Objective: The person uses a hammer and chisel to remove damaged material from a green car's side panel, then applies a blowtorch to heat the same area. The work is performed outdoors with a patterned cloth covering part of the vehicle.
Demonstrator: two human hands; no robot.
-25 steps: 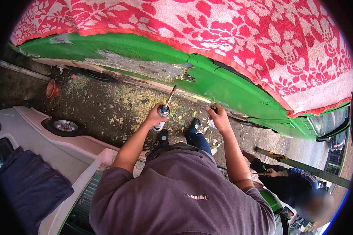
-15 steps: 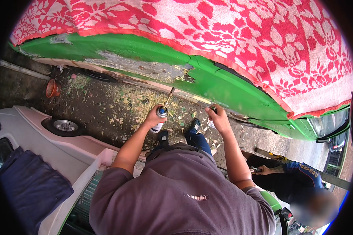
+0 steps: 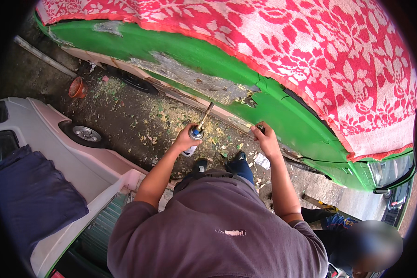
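The left hand (image 3: 186, 137) is closed round a gas can (image 3: 196, 134), with the fingers wrapped about its side. The white lower part of the can shows just below this hand. From the top of the can, a metal burner tube (image 3: 205, 117) points forward and a little to the right of the hand, toward the green vehicle (image 3: 289, 116); whether its tip touches the vehicle, I cannot tell. The right hand (image 3: 267, 140), well apart from the can, has its fingers curled and pinches a small dark object (image 3: 261, 128) at the fingertips; its exact kind is unclear. Ahead of the left hand, the vehicle has a grey bare patch (image 3: 194, 78). Behind both hands, the person's dark shirt (image 3: 204, 217) carries a small pale printed mark (image 3: 235, 232) with lettering. Any print on the can is too small to read.
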